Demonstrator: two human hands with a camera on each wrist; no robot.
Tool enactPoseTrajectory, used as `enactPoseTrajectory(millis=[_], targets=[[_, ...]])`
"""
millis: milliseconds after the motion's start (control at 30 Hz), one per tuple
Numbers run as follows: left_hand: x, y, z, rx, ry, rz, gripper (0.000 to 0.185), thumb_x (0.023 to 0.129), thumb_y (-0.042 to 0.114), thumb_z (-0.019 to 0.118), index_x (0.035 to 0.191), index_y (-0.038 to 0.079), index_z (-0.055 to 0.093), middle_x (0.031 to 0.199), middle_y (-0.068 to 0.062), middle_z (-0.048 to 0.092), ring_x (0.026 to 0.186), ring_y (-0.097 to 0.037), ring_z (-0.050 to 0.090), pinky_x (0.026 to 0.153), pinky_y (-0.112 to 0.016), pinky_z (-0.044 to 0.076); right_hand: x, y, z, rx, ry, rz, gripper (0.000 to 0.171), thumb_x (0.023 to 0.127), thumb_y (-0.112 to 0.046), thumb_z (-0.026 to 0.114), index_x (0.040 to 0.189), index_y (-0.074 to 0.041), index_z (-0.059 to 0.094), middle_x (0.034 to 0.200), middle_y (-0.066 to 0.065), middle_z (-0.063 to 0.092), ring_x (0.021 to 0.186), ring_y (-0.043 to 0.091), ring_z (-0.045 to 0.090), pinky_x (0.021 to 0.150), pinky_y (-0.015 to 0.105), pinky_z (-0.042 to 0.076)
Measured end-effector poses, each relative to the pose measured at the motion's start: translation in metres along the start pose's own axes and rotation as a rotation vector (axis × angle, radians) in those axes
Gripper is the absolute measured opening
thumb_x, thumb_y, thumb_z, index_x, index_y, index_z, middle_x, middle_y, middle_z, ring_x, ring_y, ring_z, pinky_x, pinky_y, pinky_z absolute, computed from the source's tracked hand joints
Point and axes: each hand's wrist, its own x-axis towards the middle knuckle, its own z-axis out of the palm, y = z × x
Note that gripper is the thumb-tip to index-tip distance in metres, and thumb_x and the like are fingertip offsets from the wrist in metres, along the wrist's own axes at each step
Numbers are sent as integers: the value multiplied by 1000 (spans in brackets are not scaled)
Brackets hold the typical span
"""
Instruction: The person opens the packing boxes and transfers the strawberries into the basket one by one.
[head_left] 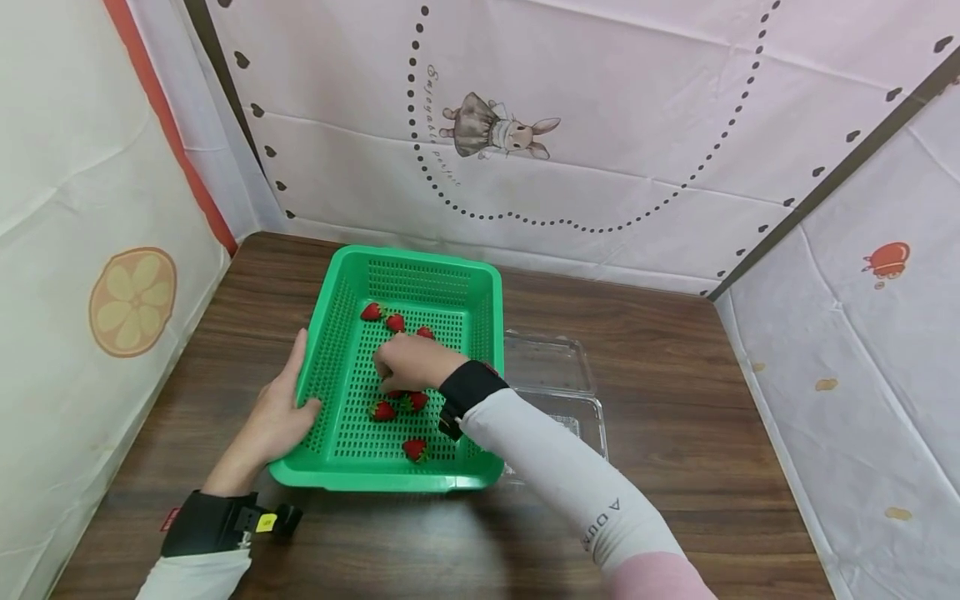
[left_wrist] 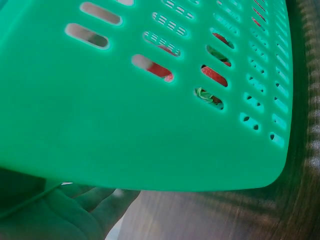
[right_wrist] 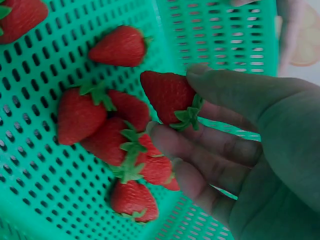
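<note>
The green plastic basket with little holes all over [head_left: 352, 454] sits on the dark brown wooden table [head_left: 675, 417] and has red strawberries in it, with one picked red strawberry with a green leafy top [right_wrist: 167, 95] pinched between the thumb and fingers of the right hand [right_wrist: 240, 150] down inside the basket. A bunch of bumpy red strawberries [right_wrist: 112, 135] lies right beside those fingertips, and more sit farther off. The left hand [head_left: 277, 417] holds the basket's left rim with its fingers curled over the edge, and just past the right wrist lies an open see-through plastic box [head_left: 551, 367].
</note>
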Motion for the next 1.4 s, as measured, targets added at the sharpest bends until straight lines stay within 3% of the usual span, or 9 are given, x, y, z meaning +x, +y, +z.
enactPoseTrajectory(millis=[367, 433, 533, 600, 667, 867, 1067, 1300, 1400], targets=[[1, 2, -1, -28, -7, 6, 98, 91, -3, 47, 150, 34, -23, 158, -30, 10, 133, -54, 33, 93, -62, 39, 12, -2, 8, 19, -24, 14, 42, 90, -20, 68, 65, -16, 35, 67, -3, 23, 61, 10, 25, 62, 21, 25], [1, 2, -1, -30, -8, 7, 98, 91, -3, 47, 150, 34, -23, 158, -30, 10, 132, -54, 34, 92, -62, 40, 13, -3, 8, 3, -46, 19, 32, 90, -20, 67, 69, -16, 44, 69, -3, 30, 63, 9, 30, 64, 20, 26], [1, 3, -1, -28, -10, 5, 98, 91, -2, 46, 149, 34, -23, 158, -30, 10, 131, -54, 35, 90, -60, 41, 12, -3, 8, -22, -61, 26, 5, 93, -16, 64, 89, -14, 66, 83, -3, 57, 77, 7, 52, 72, 16, 39], [1, 3, -2, -28, -12, 1, 98, 91, -2, 46, 149, 34, -23, 158, -30, 10, 131, -54, 35, 90, -60, 41, 11, -3, 7, -34, -57, 31, 19, 94, -15, 63, 111, -16, 70, 107, -2, 67, 97, 9, 61, 84, 18, 46], [1, 4, -2, -26, -13, 0, 98, 91, -2, 47, 150, 34, -23, 158, -31, 10, 132, -54, 35, 90, -59, 41, 9, -3, 6, -41, -53, 28, 25, 94, -15, 62, 118, -15, 69, 117, -1, 68, 107, 11, 62, 89, 21, 48], [1, 4, -2, -21, -11, -1, 98, 91, -3, 47, 150, 34, -23, 158, -30, 9, 132, -54, 34, 91, -60, 40, 0, -3, 1, -38, -33, -13, 18, 95, -17, 61, 110, -13, 70, 102, -2, 67, 89, 8, 58, 78, 19, 44], [1, 3, -1, -13, -5, 0, 97, 91, -2, 46, 150, 34, -23, 158, -31, 10, 130, -55, 37, 88, -60, 43, -29, -5, -10, -49, 6, -67, 10, 96, -21, 60, 98, -14, 67, 85, -3, 60, 73, 6, 50, 68, 18, 37], [1, 3, -1, -14, -3, 0, 98, 91, -2, 47, 150, 33, -22, 157, -32, 12, 129, -54, 39, 87, -58, 44, -82, 3, -28, 5, 112, -70, 24, 96, -21, 60, 117, -13, 69, 113, 1, 71, 103, 12, 65, 89, 24, 50], [0, 3, -1, -21, -5, -2, 98, 91, -3, 47, 150, 33, -23, 158, -31, 10, 131, -54, 36, 91, -61, 42, -109, 11, -31, 29, 156, -40, 23, 96, -22, 60, 115, -13, 68, 111, 1, 70, 101, 12, 64, 86, 26, 51]])
